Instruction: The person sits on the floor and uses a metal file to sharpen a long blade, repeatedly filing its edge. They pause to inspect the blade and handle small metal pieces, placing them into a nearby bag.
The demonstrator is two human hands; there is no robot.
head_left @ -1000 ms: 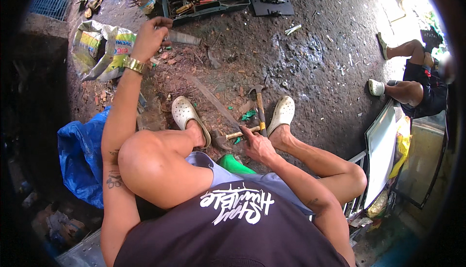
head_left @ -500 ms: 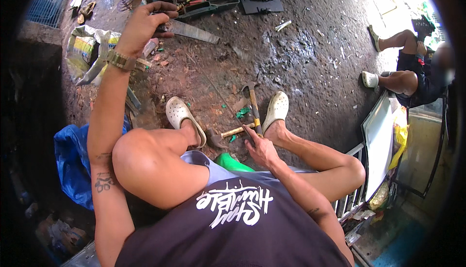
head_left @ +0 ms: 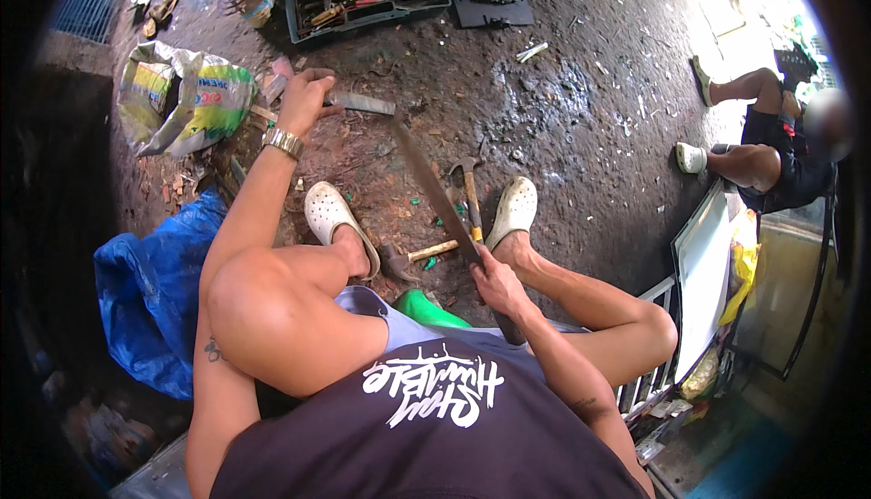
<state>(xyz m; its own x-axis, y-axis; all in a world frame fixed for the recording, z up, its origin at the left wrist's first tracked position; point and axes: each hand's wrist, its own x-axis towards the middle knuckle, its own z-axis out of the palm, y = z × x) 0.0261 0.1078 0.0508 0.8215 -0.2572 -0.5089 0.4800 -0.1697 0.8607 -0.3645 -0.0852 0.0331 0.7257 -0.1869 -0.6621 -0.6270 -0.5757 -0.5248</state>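
My left hand (head_left: pixel 307 104) is closed on a grey flat metal blade (head_left: pixel 365 102), which points right. My right hand (head_left: pixel 499 283) grips a long dark flat metal strip (head_left: pixel 426 172) around its lower part; one end reaches my shirt, the other rises toward the grey blade's tip. In the picture the two ends nearly meet, but I cannot tell whether they touch. Between my white clogs, a claw hammer (head_left: pixel 472 201) lies on the ground. Beside it is a second hammer (head_left: pixel 397 263) with a wooden handle, partly behind the strip.
An open toolbox (head_left: pixel 363 25) with several hand tools stands ahead, a black plate with metal parts (head_left: pixel 491 0) beside it. Left are an open sack (head_left: pixel 213 91) and a blue tarp (head_left: pixel 154 290). Another person (head_left: pixel 771 136) sits at right, near a white panel (head_left: pixel 706 272).
My left hand has come nearer and to the right with the grey blade. The dark strip has turned, showing its broad side and a lower end below my right hand.
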